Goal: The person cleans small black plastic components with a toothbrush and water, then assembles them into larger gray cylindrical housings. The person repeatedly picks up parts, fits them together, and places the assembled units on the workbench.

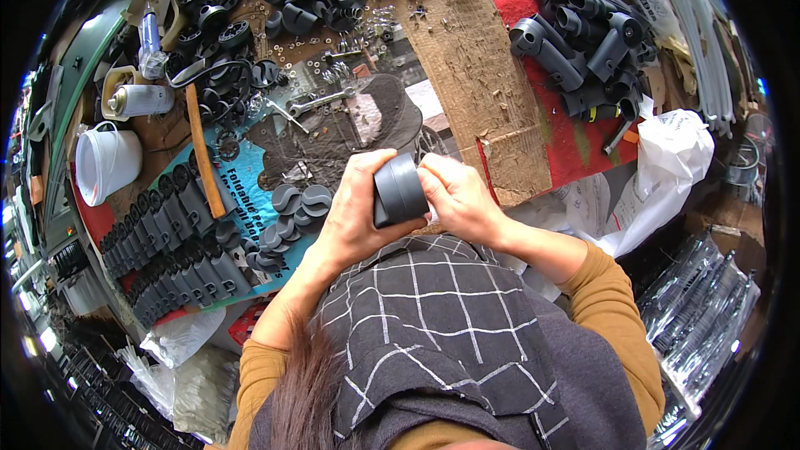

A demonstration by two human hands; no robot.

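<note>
Close to my body, at the table's near edge, I hold a dark grey plastic part with a rounded top. My left hand wraps round its left side, the thumb passing below it. The fingers of my right hand press against its right side, partly hidden behind it. Just left of my hands lie several loose grey curved plastic caps. Beyond them on the worktop are an open-ended wrench and a thin metal tool.
Rows of grey plastic parts stand at the left, with a wooden-handled tool across them. A white bucket and a spray can sit farther left. Jointed grey parts pile up at the far right. A white plastic bag hangs nearby.
</note>
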